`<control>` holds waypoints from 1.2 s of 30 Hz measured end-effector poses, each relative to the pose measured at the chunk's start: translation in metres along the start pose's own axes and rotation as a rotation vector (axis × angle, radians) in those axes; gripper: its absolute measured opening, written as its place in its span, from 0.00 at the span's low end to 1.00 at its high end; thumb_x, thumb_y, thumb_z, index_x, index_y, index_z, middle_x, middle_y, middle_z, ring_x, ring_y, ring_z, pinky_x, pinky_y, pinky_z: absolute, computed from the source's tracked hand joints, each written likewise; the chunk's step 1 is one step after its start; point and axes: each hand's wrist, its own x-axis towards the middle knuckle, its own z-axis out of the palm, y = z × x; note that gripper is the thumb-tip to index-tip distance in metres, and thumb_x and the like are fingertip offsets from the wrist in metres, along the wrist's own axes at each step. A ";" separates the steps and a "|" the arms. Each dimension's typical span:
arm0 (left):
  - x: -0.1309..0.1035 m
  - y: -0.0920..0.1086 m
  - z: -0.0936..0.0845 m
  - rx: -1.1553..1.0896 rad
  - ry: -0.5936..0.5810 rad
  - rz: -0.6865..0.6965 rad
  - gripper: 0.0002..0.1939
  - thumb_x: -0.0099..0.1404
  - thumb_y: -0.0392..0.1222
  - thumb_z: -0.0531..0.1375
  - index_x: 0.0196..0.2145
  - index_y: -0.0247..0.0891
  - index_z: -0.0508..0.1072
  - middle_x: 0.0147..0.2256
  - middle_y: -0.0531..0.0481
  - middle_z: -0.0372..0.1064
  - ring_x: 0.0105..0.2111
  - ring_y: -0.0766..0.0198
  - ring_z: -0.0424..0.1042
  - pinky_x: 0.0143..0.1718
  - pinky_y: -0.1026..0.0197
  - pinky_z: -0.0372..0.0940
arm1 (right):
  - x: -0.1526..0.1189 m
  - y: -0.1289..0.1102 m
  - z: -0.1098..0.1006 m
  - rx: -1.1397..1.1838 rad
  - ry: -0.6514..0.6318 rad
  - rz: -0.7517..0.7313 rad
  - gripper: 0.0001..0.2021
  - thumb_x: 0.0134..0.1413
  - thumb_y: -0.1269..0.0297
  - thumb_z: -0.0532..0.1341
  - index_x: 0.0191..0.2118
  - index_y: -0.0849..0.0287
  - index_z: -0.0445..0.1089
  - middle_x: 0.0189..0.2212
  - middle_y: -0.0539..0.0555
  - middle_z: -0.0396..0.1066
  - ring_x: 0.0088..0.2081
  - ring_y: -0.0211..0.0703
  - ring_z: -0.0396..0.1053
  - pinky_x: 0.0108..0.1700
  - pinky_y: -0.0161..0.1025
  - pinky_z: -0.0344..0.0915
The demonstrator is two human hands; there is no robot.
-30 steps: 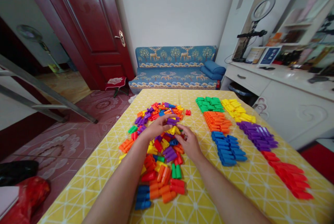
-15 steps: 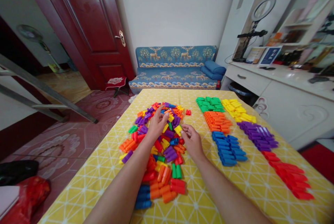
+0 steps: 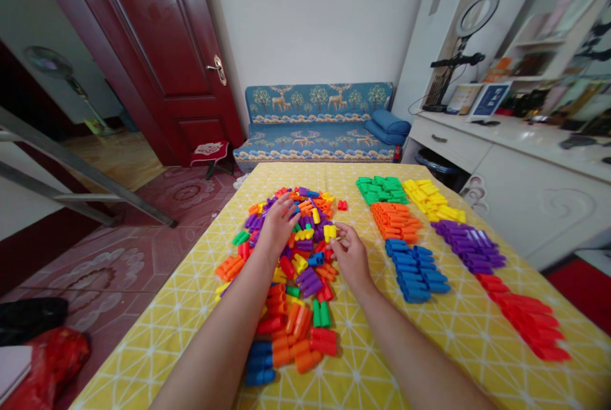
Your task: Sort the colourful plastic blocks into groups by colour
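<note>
A mixed heap of plastic building pieces (image 3: 309, 281) in several colours lies on a table with a yellow patterned cloth (image 3: 356, 372). Over the left part of the heap is my left hand (image 3: 278, 222), its fingers apart and nothing in them. My right hand (image 3: 352, 254) is at the heap's right edge, pinching a yellow building piece (image 3: 330, 232) between thumb and fingers. To the right, pieces lie grouped by colour: green (image 3: 382, 190), orange (image 3: 395, 221), blue (image 3: 416, 271), yellow (image 3: 433, 200), purple (image 3: 468, 246) and red (image 3: 522, 318).
A single red piece (image 3: 342, 205) lies apart beyond the heap. Behind the table stands a blue sofa (image 3: 315, 136). A white dresser (image 3: 529, 174) with a ring light (image 3: 477, 13) is on the right. Left are a small stool (image 3: 210, 152) and a metal ladder-like frame (image 3: 86, 168).
My left hand has drawn back slightly to the left, off the middle of the heap, with its fingers spread. The yellow piece in my right hand has turned more upright.
</note>
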 end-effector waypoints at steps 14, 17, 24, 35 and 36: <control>0.006 0.006 -0.028 1.153 -0.655 0.405 0.20 0.45 0.30 0.65 0.37 0.43 0.80 0.51 0.45 0.72 0.53 0.49 0.68 0.58 0.49 0.59 | 0.002 0.000 -0.002 0.000 0.064 -0.018 0.18 0.49 0.65 0.58 0.48 0.58 0.64 0.36 0.52 0.70 0.24 0.35 0.68 0.27 0.34 0.66; 0.011 -0.001 -0.029 1.136 -0.590 0.438 0.11 0.47 0.34 0.67 0.31 0.42 0.80 0.47 0.43 0.74 0.48 0.49 0.71 0.55 0.49 0.62 | 0.002 0.001 -0.002 0.011 0.043 -0.021 0.17 0.49 0.64 0.59 0.47 0.58 0.64 0.35 0.52 0.70 0.25 0.35 0.68 0.28 0.34 0.66; 0.009 -0.009 -0.012 0.690 -0.241 0.333 0.18 0.56 0.52 0.63 0.39 0.35 0.75 0.35 0.46 0.75 0.34 0.58 0.74 0.38 0.56 0.70 | 0.004 0.003 -0.001 -0.011 0.029 -0.021 0.17 0.48 0.65 0.60 0.46 0.59 0.66 0.34 0.52 0.72 0.27 0.37 0.69 0.30 0.35 0.67; 0.001 -0.034 -0.009 0.835 -0.330 0.337 0.16 0.59 0.49 0.62 0.40 0.35 0.73 0.33 0.49 0.73 0.27 0.63 0.71 0.30 0.62 0.68 | -0.001 -0.010 -0.008 0.019 0.195 -0.071 0.13 0.50 0.60 0.61 0.41 0.59 0.70 0.37 0.56 0.74 0.37 0.44 0.72 0.39 0.41 0.70; 0.002 -0.032 -0.011 0.848 -0.332 0.332 0.16 0.59 0.49 0.62 0.39 0.35 0.73 0.31 0.49 0.73 0.27 0.63 0.71 0.30 0.62 0.67 | 0.000 -0.014 -0.011 0.043 0.216 -0.061 0.14 0.49 0.60 0.61 0.42 0.59 0.70 0.37 0.56 0.75 0.36 0.43 0.72 0.36 0.39 0.69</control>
